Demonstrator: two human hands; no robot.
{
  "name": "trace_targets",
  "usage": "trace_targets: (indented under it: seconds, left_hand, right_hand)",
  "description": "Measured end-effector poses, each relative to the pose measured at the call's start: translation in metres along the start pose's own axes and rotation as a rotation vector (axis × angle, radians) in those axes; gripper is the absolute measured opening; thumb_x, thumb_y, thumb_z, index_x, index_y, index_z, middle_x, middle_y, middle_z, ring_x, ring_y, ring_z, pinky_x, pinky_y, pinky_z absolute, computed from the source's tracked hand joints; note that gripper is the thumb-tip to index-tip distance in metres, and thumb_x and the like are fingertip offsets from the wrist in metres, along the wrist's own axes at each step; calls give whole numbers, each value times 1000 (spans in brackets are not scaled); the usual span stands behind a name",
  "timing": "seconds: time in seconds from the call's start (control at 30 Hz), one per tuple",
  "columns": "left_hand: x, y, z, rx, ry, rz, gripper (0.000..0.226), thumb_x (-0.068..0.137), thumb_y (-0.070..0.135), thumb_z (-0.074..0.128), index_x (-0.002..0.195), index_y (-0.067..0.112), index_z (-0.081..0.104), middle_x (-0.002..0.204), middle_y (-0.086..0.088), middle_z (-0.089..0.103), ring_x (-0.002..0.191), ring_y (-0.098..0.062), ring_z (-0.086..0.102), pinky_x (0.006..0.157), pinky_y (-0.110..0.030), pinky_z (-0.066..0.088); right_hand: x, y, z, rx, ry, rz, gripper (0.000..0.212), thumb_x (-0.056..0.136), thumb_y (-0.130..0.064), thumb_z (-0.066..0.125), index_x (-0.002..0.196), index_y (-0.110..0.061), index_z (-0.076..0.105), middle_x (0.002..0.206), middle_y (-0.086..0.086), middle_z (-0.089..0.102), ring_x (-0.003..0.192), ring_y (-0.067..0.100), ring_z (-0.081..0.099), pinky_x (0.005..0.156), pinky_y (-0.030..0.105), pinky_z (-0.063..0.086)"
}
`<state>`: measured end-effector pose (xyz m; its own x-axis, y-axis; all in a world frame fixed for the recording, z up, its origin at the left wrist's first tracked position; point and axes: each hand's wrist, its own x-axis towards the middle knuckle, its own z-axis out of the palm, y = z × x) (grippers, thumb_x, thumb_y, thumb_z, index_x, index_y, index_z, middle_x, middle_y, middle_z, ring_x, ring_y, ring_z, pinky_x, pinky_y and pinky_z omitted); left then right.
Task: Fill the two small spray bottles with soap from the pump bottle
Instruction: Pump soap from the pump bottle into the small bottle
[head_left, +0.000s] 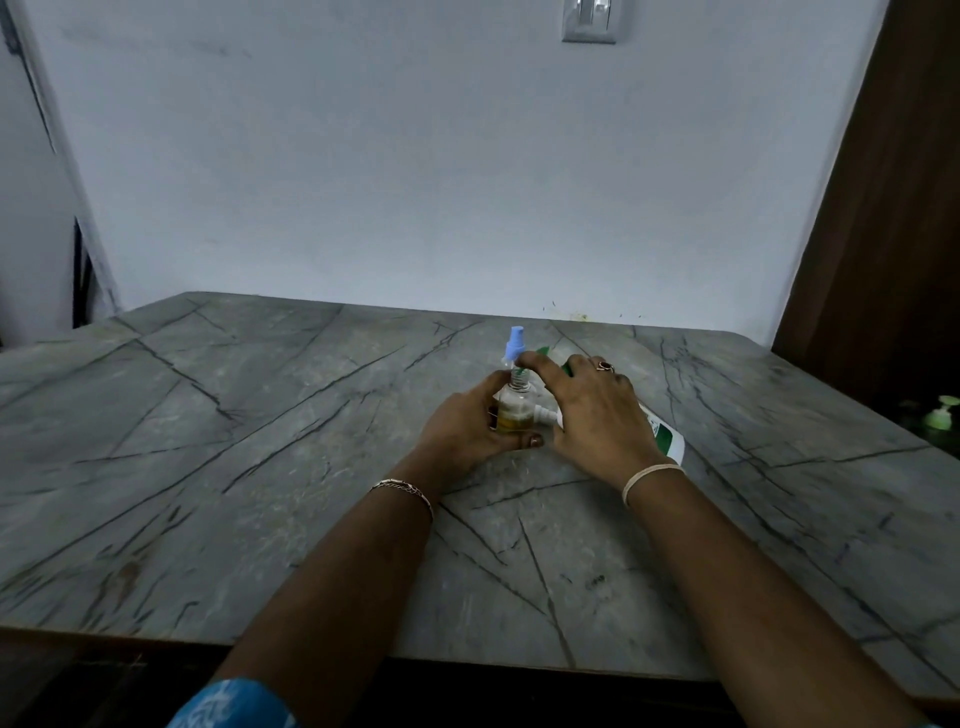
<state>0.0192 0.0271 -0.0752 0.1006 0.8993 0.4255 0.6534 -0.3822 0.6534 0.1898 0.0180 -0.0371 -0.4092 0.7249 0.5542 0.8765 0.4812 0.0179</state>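
While the left hand (467, 426) is gripping the small spray bottle (514, 413) upright on the table (260, 441), fingers curled round its body, prob. to stop it tipping, the right hand (597, 410) is pinching the blue spray cap (515, 345) betw. thumb & forefinger just above the threaded neck, other fingers spreading; screwing on or off, can't tell; yellowish soap is showing approx. halfway up; at 3 o'clock the white-green pump bottle (665, 436) is lying partly under the right hand, crowding the work; something green is peeking at 1 o'clock, poss. the 2nd bottle; a green pump (941, 415) is sitting far off at 3 o'clock.
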Motion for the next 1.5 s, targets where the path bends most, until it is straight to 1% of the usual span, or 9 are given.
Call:
trace_targets:
  seconds: [0.13, 0.33, 0.57, 0.83, 1.03, 1.1, 1.23, 1.4, 1.5]
  left_hand:
    - [-2, 4, -1, 32, -3, -13, 87, 69, 45, 81, 142, 28, 37, 115, 2, 69, 97, -13, 67, 92, -33, 53]
    - [-1, 1, 0, 41, -8, -20, 86, 66, 49, 81, 139, 31, 38, 111, 4, 71, 94, -10, 68, 90, -36, 54]
    - [-2, 1, 0, 6, 1, -10, 85, 65, 48, 82, 138, 32, 41, 110, 4, 72, 91, -8, 69, 89, -35, 55]
    - [-3, 2, -1, 21, -3, -28, 91, 67, 48, 81, 143, 30, 35, 115, 4, 69, 97, -10, 67, 92, -31, 52]
    - [-2, 1, -1, -9, -12, -35, 87, 66, 47, 82, 140, 33, 38, 112, 5, 71, 96, -8, 68, 93, -34, 53]
    - [-1, 0, 0, -22, -8, -38, 86, 65, 47, 83, 139, 33, 40, 111, 5, 72, 94, -8, 69, 92, -35, 53]
    - [0, -1, 1, -38, -11, -41, 85, 63, 49, 83, 135, 36, 41, 107, 7, 72, 92, -6, 69, 91, -36, 54]
    - [-2, 2, -1, -22, -14, -41, 86, 65, 47, 83, 139, 34, 39, 112, 5, 71, 96, -9, 68, 93, -35, 53]
    - [-3, 4, -2, 3, -5, -38, 88, 67, 45, 82, 142, 31, 38, 116, 3, 69, 96, -10, 67, 93, -32, 52]
  right_hand:
    - [-2, 1, -2, -13, -6, -2, 79, 83, -24, 64, 146, -40, 20, 118, 8, 52, 115, 28, 48, 97, 44, 41]
    - [0, -1, 0, -15, -7, 8, 78, 81, -23, 66, 144, -39, 23, 117, 8, 53, 115, 28, 49, 96, 44, 42]
    - [1, -1, 2, 17, 23, -5, 74, 79, -21, 66, 142, -37, 28, 114, 7, 55, 112, 29, 50, 93, 44, 43]
    - [-3, 2, 1, -31, 1, -11, 85, 83, -26, 65, 148, -43, 13, 117, 8, 52, 115, 28, 48, 95, 43, 41]
    - [1, 1, 1, -46, 0, -14, 100, 84, -34, 66, 147, -48, -10, 113, 9, 52, 110, 28, 49, 93, 43, 42]
    - [0, 2, 2, -36, 11, -15, 98, 83, -35, 66, 148, -46, -7, 112, 8, 53, 109, 28, 50, 92, 43, 43]
    - [1, 2, 3, -28, 7, -3, 87, 82, -32, 67, 148, -40, 11, 117, 8, 55, 113, 29, 50, 94, 43, 42]
    - [4, 0, 2, -44, -6, 16, 85, 78, -23, 70, 146, -36, 19, 117, 8, 55, 114, 29, 49, 94, 43, 42]
    - [6, -3, 3, -53, 7, 12, 82, 76, -22, 71, 143, -32, 24, 115, 8, 56, 111, 30, 51, 92, 43, 43]
